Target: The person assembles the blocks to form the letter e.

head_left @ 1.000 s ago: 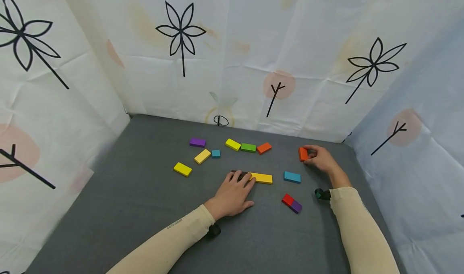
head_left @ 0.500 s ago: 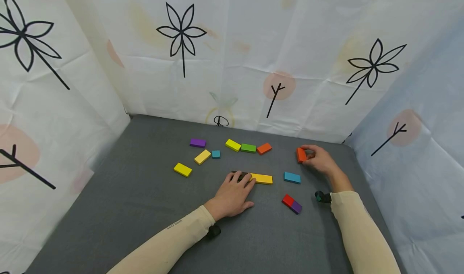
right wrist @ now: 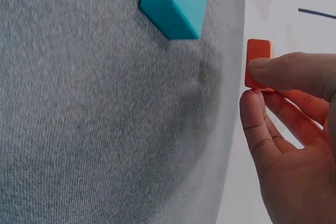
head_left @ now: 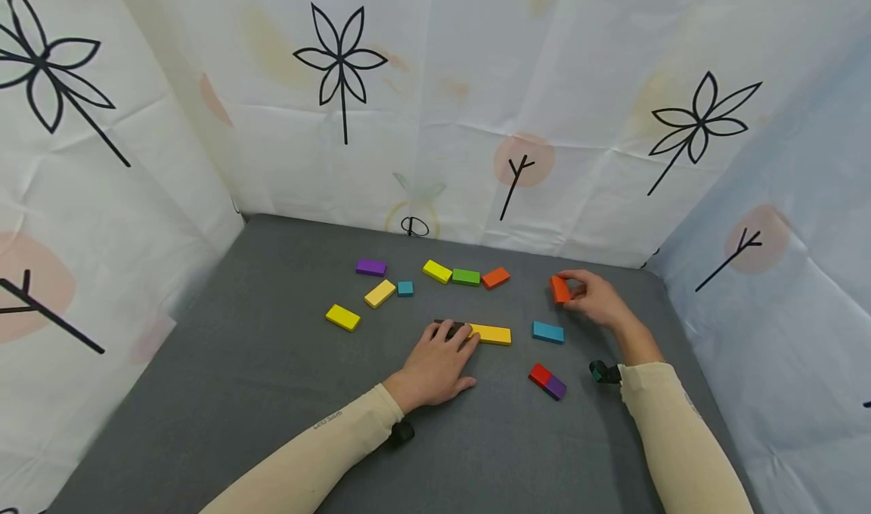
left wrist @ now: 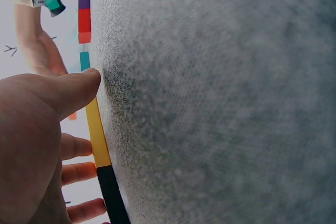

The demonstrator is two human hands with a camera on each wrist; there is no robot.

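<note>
Grey surface (head_left: 272, 423), patterned cloth (head_left: 422, 174) bhnd. Mid-surface, L hand (head_left: 435, 366), fingers apart, rests at dark block (left wrist: 111, 195), end-to-end w/ yellow block (head_left: 493, 335); sideways nudge cd split the pair. Then blue block (head_left: 548, 332). Nr far edge, twd R corner, orange-red block (head_left: 559, 289) clamped in R hand (head_left: 600, 301), thumb vs fingertips; uneven pressure cd twist it loose.

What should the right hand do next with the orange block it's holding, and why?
Perhaps bring the orange block toward the free end of the yellow block that meets the black block. The right hand pinches the orange block, the left hand touches that pair, and the blue block lies apart, leaving a gap there.
</note>
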